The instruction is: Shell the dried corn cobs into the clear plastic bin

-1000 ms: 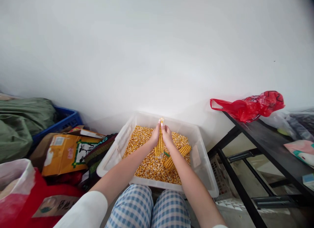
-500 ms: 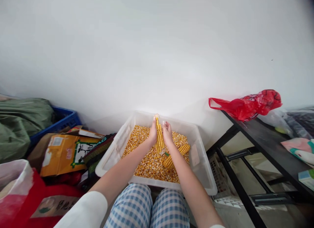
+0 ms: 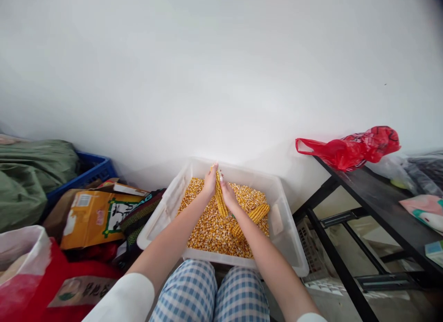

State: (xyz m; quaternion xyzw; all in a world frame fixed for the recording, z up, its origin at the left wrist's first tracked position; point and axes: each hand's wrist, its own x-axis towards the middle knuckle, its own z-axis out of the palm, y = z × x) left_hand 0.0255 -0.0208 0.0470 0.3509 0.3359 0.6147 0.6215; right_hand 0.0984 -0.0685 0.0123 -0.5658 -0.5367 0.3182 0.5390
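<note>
Between my hands, a yellow corn cob (image 3: 220,199) is held tilted above a bed of loose corn kernels (image 3: 204,229). My left hand (image 3: 209,180) is closed round its upper left side near the top end. Against the cob's right side presses my right hand (image 3: 227,193), its fingers curled at the upper part. Another corn cob (image 3: 259,213) lies on the kernels to the right, partly covered by my right forearm. The kernels fill the bottom of a translucent plastic bin (image 3: 290,234) in front of my knees.
At left stand a blue crate (image 3: 97,167) with green cloth, an orange cardboard box (image 3: 86,218) and a red bag (image 3: 41,276). A black table (image 3: 374,197) on the right bears a red plastic bag (image 3: 349,149). Behind the bin rises a white wall (image 3: 221,82).
Both hands have shifted slightly left with the corn cob, which now leans more. My right hand has slid lower along it, and its fingers have curled in closer.
</note>
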